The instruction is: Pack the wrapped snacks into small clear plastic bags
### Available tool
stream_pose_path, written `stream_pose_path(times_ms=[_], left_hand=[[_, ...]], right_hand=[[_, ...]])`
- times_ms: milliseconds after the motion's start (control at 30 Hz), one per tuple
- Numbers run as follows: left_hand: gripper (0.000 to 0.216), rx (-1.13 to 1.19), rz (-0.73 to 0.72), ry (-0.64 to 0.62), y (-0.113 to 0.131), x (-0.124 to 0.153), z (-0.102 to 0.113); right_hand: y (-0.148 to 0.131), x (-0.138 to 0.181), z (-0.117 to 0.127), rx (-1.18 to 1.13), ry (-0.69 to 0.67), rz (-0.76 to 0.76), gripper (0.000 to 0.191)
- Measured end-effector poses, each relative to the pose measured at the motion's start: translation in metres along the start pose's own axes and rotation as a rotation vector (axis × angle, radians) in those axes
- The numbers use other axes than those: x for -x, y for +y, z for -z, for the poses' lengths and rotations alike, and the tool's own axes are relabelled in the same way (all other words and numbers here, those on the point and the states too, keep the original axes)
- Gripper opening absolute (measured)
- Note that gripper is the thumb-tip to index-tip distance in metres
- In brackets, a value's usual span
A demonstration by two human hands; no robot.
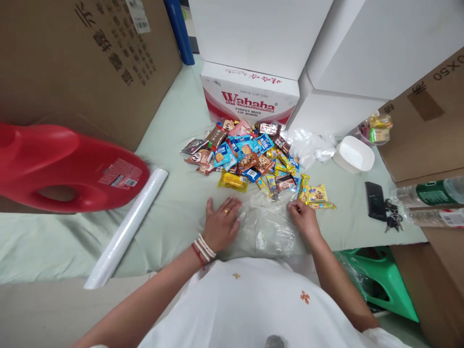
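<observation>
A clear plastic bag [270,227] lies flat on the table in front of me. My left hand [223,222], palm down with fingers stretched out, rests at the bag's left edge. At the bag's upper right edge, my right hand [303,217] has its fingertips pinched together on the plastic. Just beyond the bag spreads a pile of wrapped snacks [246,150] in blue, brown and yellow packets. A yellow packet [232,181] sits nearest my left hand, and a yellow cookie packet [316,194] lies close to my right hand.
Behind the snacks stands a Wahaha carton [250,99]. Crumpled plastic [310,145] and a white tub [354,154] are to its right, with a black phone [375,200] and keys [394,221] farther right. A plastic film roll [126,227] and a red jug [90,169] stand left.
</observation>
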State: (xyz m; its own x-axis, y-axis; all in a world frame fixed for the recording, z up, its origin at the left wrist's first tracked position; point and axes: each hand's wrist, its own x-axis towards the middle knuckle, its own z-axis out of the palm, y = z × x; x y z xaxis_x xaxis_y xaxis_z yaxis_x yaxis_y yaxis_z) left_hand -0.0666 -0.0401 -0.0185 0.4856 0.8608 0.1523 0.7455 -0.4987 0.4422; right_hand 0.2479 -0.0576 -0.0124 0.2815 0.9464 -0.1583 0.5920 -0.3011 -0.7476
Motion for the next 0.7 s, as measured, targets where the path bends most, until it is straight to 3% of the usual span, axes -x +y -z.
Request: stream_pose_path(times_ms=[67, 200, 333, 400, 467, 533, 600, 700], left_hand=[[0.043, -0.01, 0.065, -0.021, 0.001, -0.002, 0.001], [0.043, -0.057, 0.06, -0.061, 0.003, 0.003, 0.0], [0.05, -0.092, 0.11, -0.056, 0.002, 0.015, -0.003], [0.053, -0.107, 0.129, -0.049, 0.002, 0.021, -0.005], [0.056, -0.117, 0.133, -0.043, 0.002, 0.025, -0.007], [0.058, -0.131, 0.133, -0.015, 0.002, 0.029, -0.01], [0.056, -0.159, 0.125, 0.062, 0.001, 0.033, -0.014], [0.037, -0.216, 0.017, 0.242, -0.003, 0.043, -0.023]], right_hand=[[0.009, 0.004, 0.003, -0.009, -0.025, -0.026, 0.038], [0.025, 0.009, 0.013, 0.008, -0.065, -0.042, 0.04], [0.026, 0.01, 0.041, 0.126, -0.062, -0.03, 0.043], [0.015, 0.013, 0.058, 0.249, 0.058, 0.068, 0.047], [-0.002, 0.02, 0.069, 0.331, 0.156, 0.263, 0.044], [-0.02, 0.029, 0.067, 0.367, 0.061, 0.491, 0.033], [-0.032, 0.034, 0.052, 0.422, -0.163, 0.667, 0.033], [-0.04, 0.029, 0.02, 0.532, -0.379, 0.822, 0.034]])
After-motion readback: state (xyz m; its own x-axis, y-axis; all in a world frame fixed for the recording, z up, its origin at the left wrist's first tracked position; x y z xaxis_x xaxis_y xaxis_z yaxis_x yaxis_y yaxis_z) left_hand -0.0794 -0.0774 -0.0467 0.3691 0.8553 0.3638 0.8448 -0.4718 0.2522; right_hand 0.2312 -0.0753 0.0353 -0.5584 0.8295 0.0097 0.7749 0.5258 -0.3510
